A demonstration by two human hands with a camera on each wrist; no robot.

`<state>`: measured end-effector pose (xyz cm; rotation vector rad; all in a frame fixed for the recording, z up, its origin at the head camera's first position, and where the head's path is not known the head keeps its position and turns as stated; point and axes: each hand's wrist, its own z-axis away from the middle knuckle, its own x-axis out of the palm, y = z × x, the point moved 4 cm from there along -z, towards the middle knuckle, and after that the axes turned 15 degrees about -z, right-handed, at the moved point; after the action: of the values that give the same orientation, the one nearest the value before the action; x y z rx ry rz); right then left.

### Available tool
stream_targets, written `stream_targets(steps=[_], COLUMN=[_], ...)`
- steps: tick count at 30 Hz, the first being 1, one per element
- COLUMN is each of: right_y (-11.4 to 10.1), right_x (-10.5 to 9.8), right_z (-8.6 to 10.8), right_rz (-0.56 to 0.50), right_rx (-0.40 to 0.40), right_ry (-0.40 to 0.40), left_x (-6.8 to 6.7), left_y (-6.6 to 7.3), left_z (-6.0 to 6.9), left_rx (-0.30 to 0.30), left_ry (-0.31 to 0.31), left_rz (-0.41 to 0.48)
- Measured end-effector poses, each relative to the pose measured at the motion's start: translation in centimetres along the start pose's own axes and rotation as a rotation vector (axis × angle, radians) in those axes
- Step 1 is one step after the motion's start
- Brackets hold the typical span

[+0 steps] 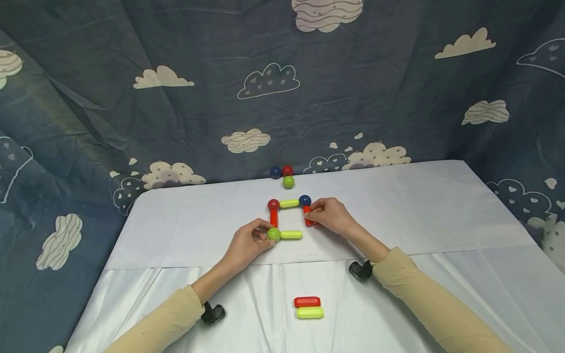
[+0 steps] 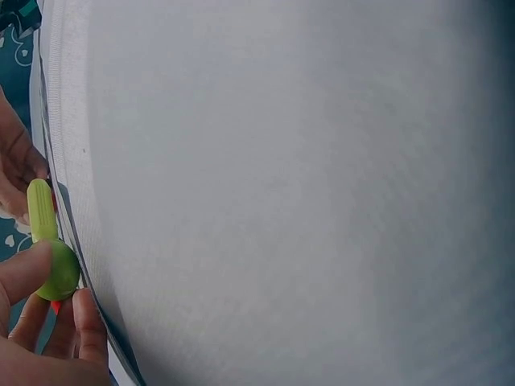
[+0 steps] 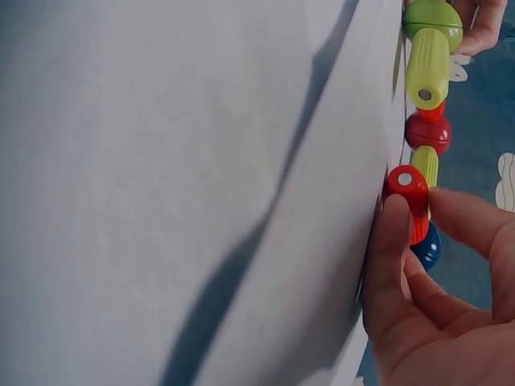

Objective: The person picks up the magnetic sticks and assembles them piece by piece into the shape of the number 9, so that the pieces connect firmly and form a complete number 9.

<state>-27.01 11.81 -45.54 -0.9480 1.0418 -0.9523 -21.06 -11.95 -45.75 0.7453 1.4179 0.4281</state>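
My left hand (image 1: 250,241) pinches the green ball (image 1: 273,234), where a red rod (image 1: 273,218) and a yellow-green rod (image 1: 292,235) meet. The red rod runs up to a red ball (image 1: 273,205); from there another yellow-green rod (image 1: 289,203) reaches the blue ball (image 1: 305,200). Below the blue ball, my right hand (image 1: 332,215) holds a second red rod (image 1: 307,216) between thumb and fingers. In the right wrist view that red rod (image 3: 409,186) shows a bare silver end, apart from the lower yellow-green rod (image 3: 427,71).
Behind the frame of rods lie a loose blue ball (image 1: 275,172), red ball (image 1: 288,170) and green ball (image 1: 289,182). Nearer the front, a red rod (image 1: 307,302) and a yellow-green rod (image 1: 310,313) lie side by side on the white cloth (image 1: 185,245).
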Motion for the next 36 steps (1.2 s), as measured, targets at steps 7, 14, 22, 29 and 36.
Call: stream_targets(steps=[7, 14, 22, 29, 36], right_y=[-0.8, -3.6, -5.1, -4.5, -4.0], right_x=[-0.9, -1.6, 0.2, 1.7, 2.1], right_z=[-0.3, -2.8, -6.7, -8.8, -9.1], right_rz=[0.074, 0.225, 0.329, 0.385, 0.369], right_rx=[-0.072, -0.267, -0.346, -0.327, -0.285], right_ry=[0.029, 0.074, -0.032, -0.051, -0.039], left_x=[-0.1, 0.0, 0.0, 0.0, -0.1], left_y=[0.1, 0.0, 0.1, 0.2, 0.1], left_z=[0.1, 0.0, -0.1, 0.0, 0.1], left_rx=[0.006, 0.009, 0.01, 0.014, 0.019], left_ry=[-0.011, -0.012, -0.014, -0.016, -0.011], left_rz=[-0.002, -0.003, 0.007, 0.013, 0.005])
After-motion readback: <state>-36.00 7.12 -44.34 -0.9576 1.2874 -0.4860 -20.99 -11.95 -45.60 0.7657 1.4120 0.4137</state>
